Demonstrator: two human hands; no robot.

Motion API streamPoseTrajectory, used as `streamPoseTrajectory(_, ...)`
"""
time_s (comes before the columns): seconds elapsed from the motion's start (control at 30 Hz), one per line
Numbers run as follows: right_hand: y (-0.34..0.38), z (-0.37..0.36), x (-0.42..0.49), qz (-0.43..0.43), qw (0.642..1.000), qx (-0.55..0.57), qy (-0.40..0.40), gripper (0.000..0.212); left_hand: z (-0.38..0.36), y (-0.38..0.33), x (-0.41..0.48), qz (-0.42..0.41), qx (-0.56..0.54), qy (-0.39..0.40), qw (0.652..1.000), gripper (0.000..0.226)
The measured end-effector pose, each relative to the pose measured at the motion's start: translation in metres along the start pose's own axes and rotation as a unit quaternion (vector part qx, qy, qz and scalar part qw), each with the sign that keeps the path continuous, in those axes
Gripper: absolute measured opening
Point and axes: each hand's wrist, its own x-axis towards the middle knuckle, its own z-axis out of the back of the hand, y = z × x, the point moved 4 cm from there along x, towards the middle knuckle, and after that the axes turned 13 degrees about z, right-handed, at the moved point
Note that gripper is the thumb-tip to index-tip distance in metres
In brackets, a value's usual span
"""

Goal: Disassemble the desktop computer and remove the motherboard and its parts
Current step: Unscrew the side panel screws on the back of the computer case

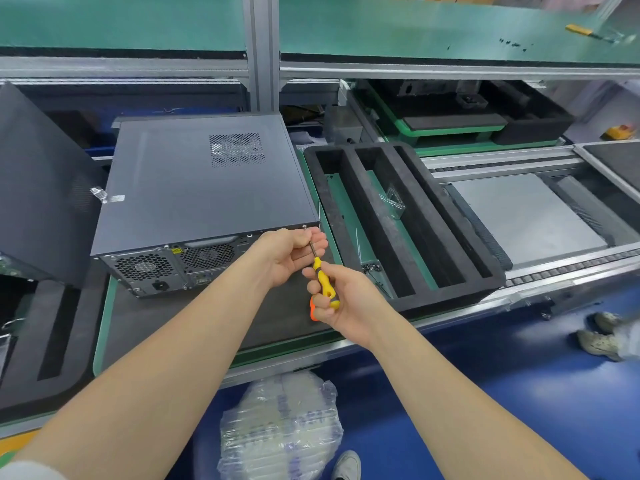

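A dark grey desktop computer case (194, 188) lies on its side on a green-edged pallet (104, 306), its rear panel with fan grilles and power socket facing me. A screw (304, 227) sticks out at the rear top right corner. My right hand (343, 303) grips the yellow handle of a screwdriver (323, 282), whose shaft points up at that screw. My left hand (291, 254) curls its fingers round the shaft just below the tip, beside the case corner.
A black foam tray (401, 230) with long slots lies right of the case, holding a small clear bag (394, 202). Another dark case panel (38, 188) stands at the left. Conveyor rails (554, 271) run to the right. Bubble wrap (280, 427) lies on the blue floor below.
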Motion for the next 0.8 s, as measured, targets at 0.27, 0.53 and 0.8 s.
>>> streamPoseTrajectory(0.27, 0.022, -0.001, -0.003, 0.224, 0.825, -0.498, -0.143, 0.017, 0.002, 0.001, -0.001, -0.004, 0.007, 0.008, 1.000, 0.023)
streamPoseTrajectory(0.53, 0.023, -0.011, -0.002, 0.342, 0.534, -0.759, -0.150, 0.034, 0.005, 0.000, 0.000, -0.003, 0.035, -0.015, 0.999, 0.017)
streamPoseTrajectory(0.8, -0.002, -0.001, 0.003, -0.009, 0.996, -0.085, -0.040, 0.049, 0.005, 0.000, 0.003, -0.008, 0.020, -0.041, 0.999, 0.011)
